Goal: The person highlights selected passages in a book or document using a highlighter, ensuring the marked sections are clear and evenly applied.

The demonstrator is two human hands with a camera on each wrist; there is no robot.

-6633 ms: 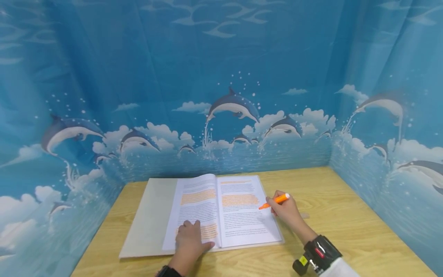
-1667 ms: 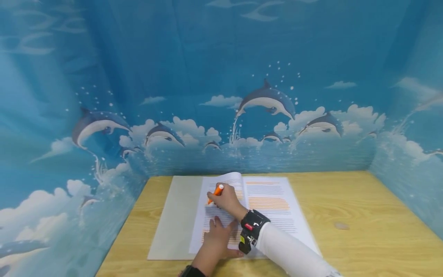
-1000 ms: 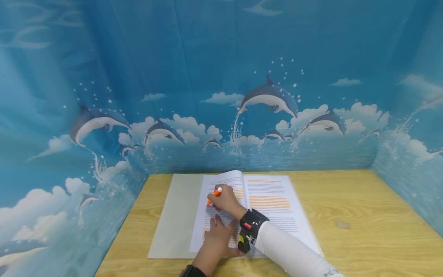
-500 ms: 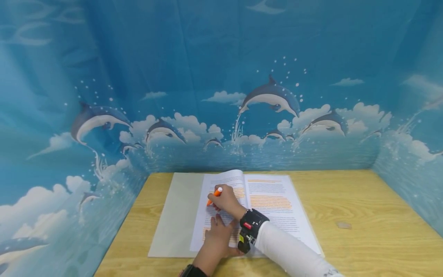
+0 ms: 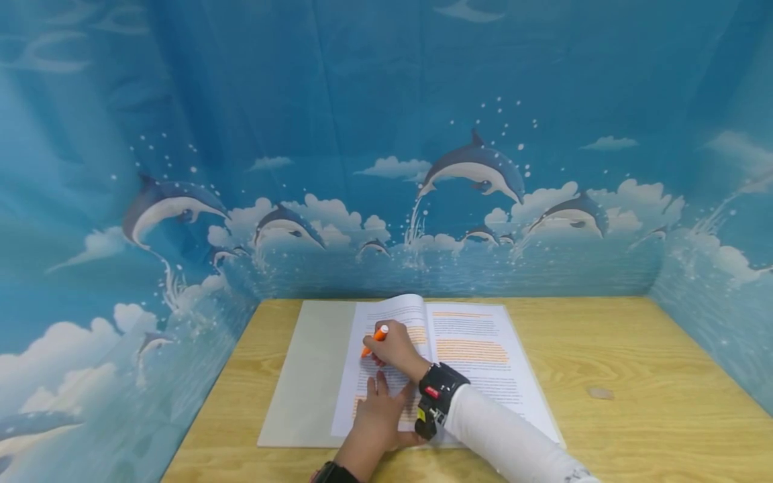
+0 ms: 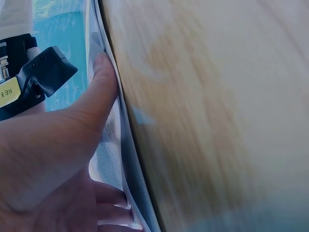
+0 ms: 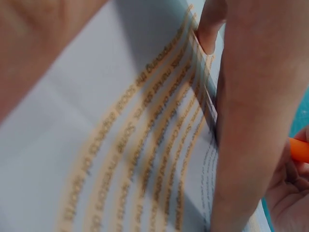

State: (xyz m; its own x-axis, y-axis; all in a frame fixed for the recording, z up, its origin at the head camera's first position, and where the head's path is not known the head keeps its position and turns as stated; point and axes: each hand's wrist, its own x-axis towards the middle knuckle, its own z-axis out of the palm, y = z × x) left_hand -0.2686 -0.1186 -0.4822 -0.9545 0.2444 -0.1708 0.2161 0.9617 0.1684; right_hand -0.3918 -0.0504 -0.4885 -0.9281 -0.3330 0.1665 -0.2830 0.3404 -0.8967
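Note:
An open book point(image 5: 477, 362) lies on the wooden table point(image 5: 634, 376), with several text blocks marked in orange on both pages. My right hand point(image 5: 389, 350) reaches across to the left page and grips an orange highlighter point(image 5: 376, 339), tip down on the paper. My left hand point(image 5: 376, 419) lies flat on the lower part of the left page, under the right forearm. In the left wrist view its thumb point(image 6: 104, 92) presses the page edge. The right wrist view shows highlighted lines point(image 7: 145, 145) close up and the highlighter point(image 7: 299, 150) at the right edge.
Blue dolphin-print curtains point(image 5: 386, 168) wall the table at the back and on both sides. The book's grey cover point(image 5: 302, 376) spreads to the left. A small pale patch point(image 5: 594, 392) lies on the wood to the right of the book.
Several seconds ago the right hand held the highlighter at the right page's edge; it now sits over the left page. Over the last second the hands have barely moved.

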